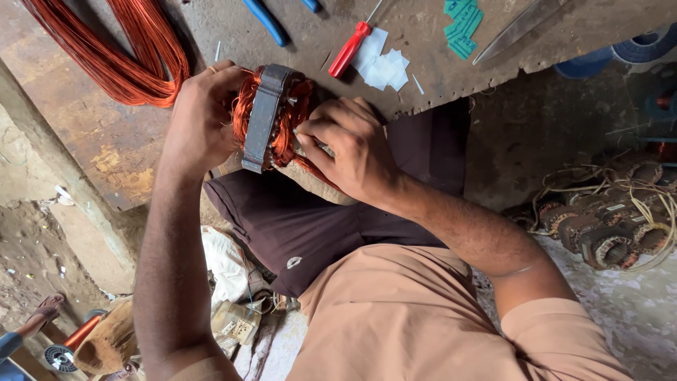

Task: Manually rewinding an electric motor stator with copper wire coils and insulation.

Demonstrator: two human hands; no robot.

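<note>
Left hand (201,116) clamped around the far side of a motor stator (268,116), steadying it at the near edge of the worn surface (106,148), above the lap. Right hand (352,152) pinched on copper winding (288,137) at the stator's opposite face, fingertips touching the coils. Grey core standing on edge, long axis running away from the body, sandwiched between both hands, equally close to each. Loose copper wire hank (120,49) and red screwdriver (349,49) farther off.
</note>
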